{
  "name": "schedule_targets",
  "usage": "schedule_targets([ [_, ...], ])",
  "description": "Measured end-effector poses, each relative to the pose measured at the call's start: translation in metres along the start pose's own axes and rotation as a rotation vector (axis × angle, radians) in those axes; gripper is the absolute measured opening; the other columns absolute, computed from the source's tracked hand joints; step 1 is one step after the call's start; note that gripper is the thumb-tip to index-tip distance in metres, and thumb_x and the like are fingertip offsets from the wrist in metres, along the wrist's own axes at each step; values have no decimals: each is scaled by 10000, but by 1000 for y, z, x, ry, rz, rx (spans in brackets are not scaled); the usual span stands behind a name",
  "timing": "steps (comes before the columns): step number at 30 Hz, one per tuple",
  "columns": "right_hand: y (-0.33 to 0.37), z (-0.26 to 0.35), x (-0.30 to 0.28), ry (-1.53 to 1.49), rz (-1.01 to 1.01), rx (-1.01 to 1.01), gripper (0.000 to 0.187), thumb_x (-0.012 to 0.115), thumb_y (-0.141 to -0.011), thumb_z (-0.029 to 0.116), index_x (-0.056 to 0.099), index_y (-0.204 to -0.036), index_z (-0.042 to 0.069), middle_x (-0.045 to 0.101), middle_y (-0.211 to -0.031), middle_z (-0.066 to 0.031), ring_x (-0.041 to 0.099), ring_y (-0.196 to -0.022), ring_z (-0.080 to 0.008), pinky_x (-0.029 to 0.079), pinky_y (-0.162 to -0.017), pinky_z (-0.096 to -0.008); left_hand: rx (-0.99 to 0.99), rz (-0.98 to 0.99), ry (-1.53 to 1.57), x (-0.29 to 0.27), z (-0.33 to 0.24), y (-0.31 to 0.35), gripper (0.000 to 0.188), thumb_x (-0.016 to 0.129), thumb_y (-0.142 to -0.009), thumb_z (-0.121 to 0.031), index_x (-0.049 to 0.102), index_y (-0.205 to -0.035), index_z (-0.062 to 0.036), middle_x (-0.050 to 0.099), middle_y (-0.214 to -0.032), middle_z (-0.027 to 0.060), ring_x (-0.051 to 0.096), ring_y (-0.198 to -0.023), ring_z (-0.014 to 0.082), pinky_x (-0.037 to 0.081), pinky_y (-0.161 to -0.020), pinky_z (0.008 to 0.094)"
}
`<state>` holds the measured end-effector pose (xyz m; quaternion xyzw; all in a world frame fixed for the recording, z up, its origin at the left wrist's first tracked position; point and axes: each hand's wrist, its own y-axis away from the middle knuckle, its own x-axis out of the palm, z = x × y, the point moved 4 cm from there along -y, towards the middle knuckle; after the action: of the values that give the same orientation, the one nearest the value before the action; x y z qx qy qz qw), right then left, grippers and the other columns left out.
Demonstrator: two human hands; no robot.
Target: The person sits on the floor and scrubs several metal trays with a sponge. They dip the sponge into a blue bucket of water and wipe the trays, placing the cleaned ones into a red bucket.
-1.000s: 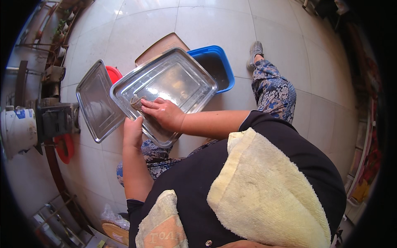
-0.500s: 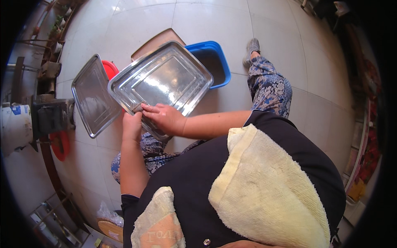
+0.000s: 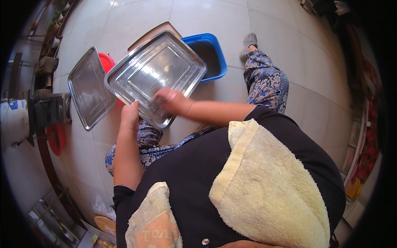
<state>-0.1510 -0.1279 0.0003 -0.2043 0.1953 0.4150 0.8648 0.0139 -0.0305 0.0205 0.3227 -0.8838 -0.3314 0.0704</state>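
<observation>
A shiny metal tray [image 3: 142, 62] with a rectangular ridged bottom is held tilted in front of me. My left hand [image 3: 130, 115] grips its near edge, close to the left corner. Over the tray's near part is my right hand [image 3: 173, 101], smeared by motion. Its fingers look bent towards the metal, and a dark blurred patch shows beside them; whether they hold anything cannot be made out. A second metal tray [image 3: 89, 89] leans at the left against a red container [image 3: 106, 62], which is mostly hidden.
Behind the held tray stands a blue tub [image 3: 225, 62] with dark liquid-looking contents, beside a brownish flat board [image 3: 157, 31]. A red ring-shaped thing [image 3: 56, 140] is at the left by a dark stand [image 3: 49, 111]. Pale towels [image 3: 264, 182] lie over my chest. Floor tiles [image 3: 211, 14] stretch ahead.
My right hand has moved away from my left hand, rightward and up across the tray's surface, and is now blurred. The left hand keeps its hold. The view has shifted slightly.
</observation>
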Motion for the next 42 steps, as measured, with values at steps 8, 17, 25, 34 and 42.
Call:
schedule_targets([
  [8, 27, -10, -19, 107, 45, -177, 117, 670, -721, 181, 633, -829, 156, 625, -910, -26, 624, -847, -232, 477, -770, -384, 2, -58, -13, -3, -4, 9, 351, 514, -934, -220, 547, -1101, 87, 626, -990, 175, 650, -808, 267, 553, -643, 397],
  [17, -7, -131, -64, 309, -238, 239, 327, 599, -739, 68, 610, -1064, 95, 568, -1076, -181, 573, -1003, -374, 484, -879, -400, -70, 154, -46, 2, -16, 21, 397, 569, -826, -102, 515, -1186, 55, 618, -1060, 151, 653, -895, 278, 562, -750, 391],
  [25, -121, 63, 15, -209, -269, -221, 366, 677, -716, 31, 564, -1062, 75, 593, -1032, -146, 574, -983, -349, 487, -848, -401, 0, 267, 120, -4, -25, 20, 338, 592, -762, -29, 588, -1095, 28, 641, -1004, 104, 629, -916, 242, 504, -810, 340],
  [34, -94, 62, 20, -202, -128, -306, 206, 647, -753, 63, 651, -955, 102, 603, -1014, -132, 599, -923, -341, 507, -788, -387, 50, 250, 155, -16, -15, 11, 311, 540, -753, 14, 596, -1058, 38, 638, -1000, 93, 625, -909, 228, 503, -801, 338],
  [42, 8, 33, 36, -161, 101, -327, 155, 615, -727, 42, 618, -872, 97, 595, -949, -116, 582, -893, -329, 497, -751, -402, -15, 226, 617, 4, -26, 15, 339, 575, -906, -272, 552, -1098, 6, 625, -1025, 130, 622, -931, 288, 523, -813, 402],
])
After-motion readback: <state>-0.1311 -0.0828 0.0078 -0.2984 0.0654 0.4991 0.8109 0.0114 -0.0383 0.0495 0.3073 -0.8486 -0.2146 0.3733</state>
